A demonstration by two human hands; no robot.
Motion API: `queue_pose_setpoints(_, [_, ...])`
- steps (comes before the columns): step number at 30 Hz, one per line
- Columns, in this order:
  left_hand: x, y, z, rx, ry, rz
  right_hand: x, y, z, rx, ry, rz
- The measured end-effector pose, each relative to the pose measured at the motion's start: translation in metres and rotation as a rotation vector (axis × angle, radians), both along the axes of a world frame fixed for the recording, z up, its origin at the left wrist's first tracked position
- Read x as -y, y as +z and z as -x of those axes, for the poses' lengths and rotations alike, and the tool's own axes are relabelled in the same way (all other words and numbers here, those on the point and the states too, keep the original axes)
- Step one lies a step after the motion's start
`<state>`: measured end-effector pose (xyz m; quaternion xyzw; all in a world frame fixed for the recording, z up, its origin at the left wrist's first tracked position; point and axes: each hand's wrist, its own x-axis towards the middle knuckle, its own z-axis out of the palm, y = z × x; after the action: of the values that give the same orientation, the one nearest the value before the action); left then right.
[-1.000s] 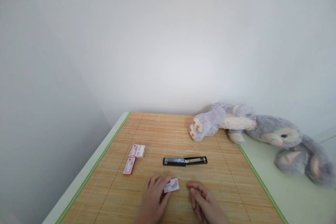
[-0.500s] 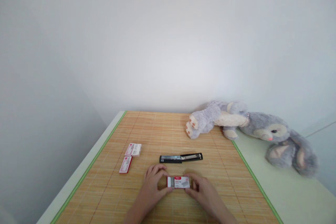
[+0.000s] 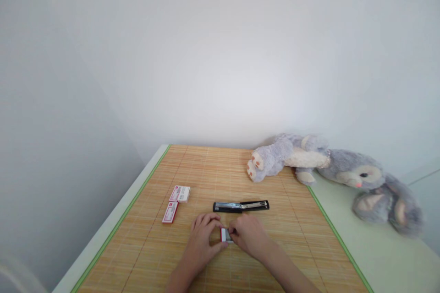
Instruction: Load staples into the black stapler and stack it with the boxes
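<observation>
My left hand (image 3: 203,240) and my right hand (image 3: 248,236) meet over a small red and white staple box (image 3: 225,235) on the bamboo mat (image 3: 220,256). Both hands pinch the box, and my right hand covers most of it. Just beyond the hands lies a black stapler (image 3: 241,206), opened out flat with its metal channel showing. Two more red and white staple boxes (image 3: 180,193) (image 3: 170,212) lie to the left of the stapler.
A grey plush rabbit (image 3: 330,169) lies on its side at the back right, partly off the mat on the pale green tabletop (image 3: 378,256). White walls stand behind and to the left. The table's left edge (image 3: 113,226) runs along the mat.
My right hand has moved left over the staple box, hiding most of it. A second ago only my left hand held the box, and my right hand rested apart on the mat.
</observation>
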<state>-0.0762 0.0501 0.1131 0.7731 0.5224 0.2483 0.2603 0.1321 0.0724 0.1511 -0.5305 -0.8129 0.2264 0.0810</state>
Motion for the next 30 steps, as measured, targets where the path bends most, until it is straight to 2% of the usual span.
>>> queue_pose_setpoints(4, [0.001, 0.0, 0.0, 0.016, 0.012, -0.012, -0.004, 0.001, -0.01, -0.033, 0.019, -0.012])
queue_pose_setpoints(7, [0.002, 0.0, 0.0, 0.025, 0.021, -0.01, -0.002, 0.002, -0.032, -0.191, -0.043, 0.047])
queue_pose_setpoints(11, [0.001, 0.002, 0.0, 0.013, 0.027, 0.003, 0.006, -0.012, -0.058, -0.43, -0.141, 0.123])
queue_pose_setpoints(14, [-0.001, 0.003, -0.001, -0.017, 0.015, 0.024, 0.013, -0.025, -0.071, -0.527, -0.19, 0.136])
queue_pose_setpoints(19, [0.0, 0.006, 0.002, -0.005, -0.014, 0.059, 0.022, -0.035, -0.089, -0.503, -0.237, 0.09])
queue_pose_setpoints(22, [0.002, 0.006, 0.003, 0.017, -0.027, 0.075, 0.028, -0.035, -0.095, -0.485, -0.237, 0.137])
queue_pose_setpoints(25, [0.002, 0.007, -0.003, 0.024, -0.047, 0.091, 0.033, -0.029, -0.09, -0.419, -0.189, 0.142])
queue_pose_setpoints(30, [0.002, 0.01, -0.028, 0.042, -0.092, 0.103, 0.032, -0.014, -0.068, -0.336, -0.137, 0.12])
